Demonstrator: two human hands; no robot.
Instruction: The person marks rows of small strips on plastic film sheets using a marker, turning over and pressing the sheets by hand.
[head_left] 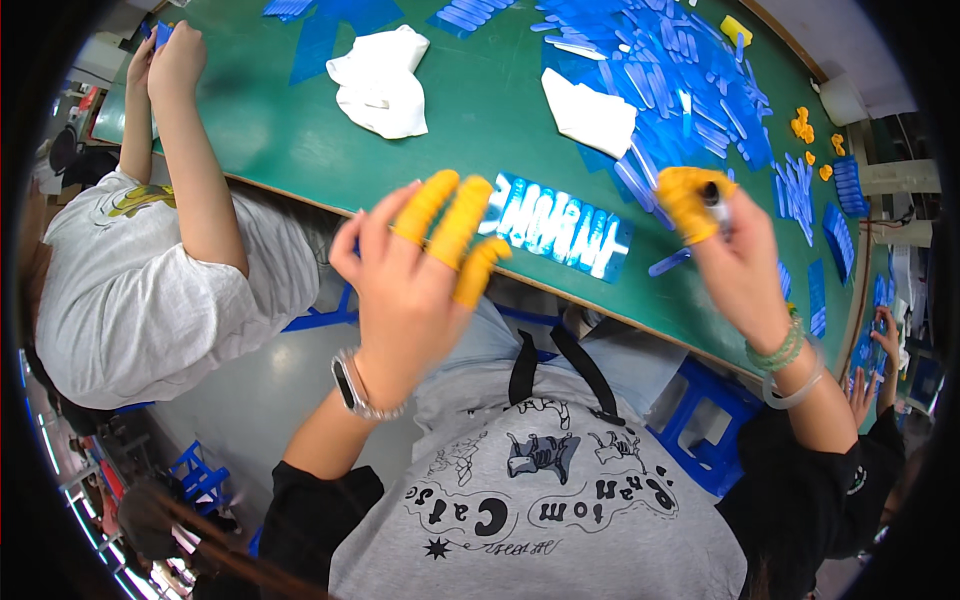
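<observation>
My left hand [415, 270] is raised at the table's near edge, its fingers spread and holding nothing. Yellow finger cots cover its thumb and two fingers. Just right of those fingertips, a blue sheet [622, 262] lies on the table with a row of shiny translucent blue strips [555, 228] across it. My right hand [728, 232], also in yellow finger cots, is closed round a small black-ended, pen-like thing [711, 194]; the fingers hide most of it. Below this hand is a single blue strip [668, 263]; whether it touches the hand I cannot tell.
Loose blue strips [690, 110] pile up at the far right of the green table [470, 110]. Two white cloths [385, 85] lie behind my hands. Yellow finger cots [802, 126] sit at the right. Another person [180, 290] works at my left. A blue stool [705, 420] stands under the table edge.
</observation>
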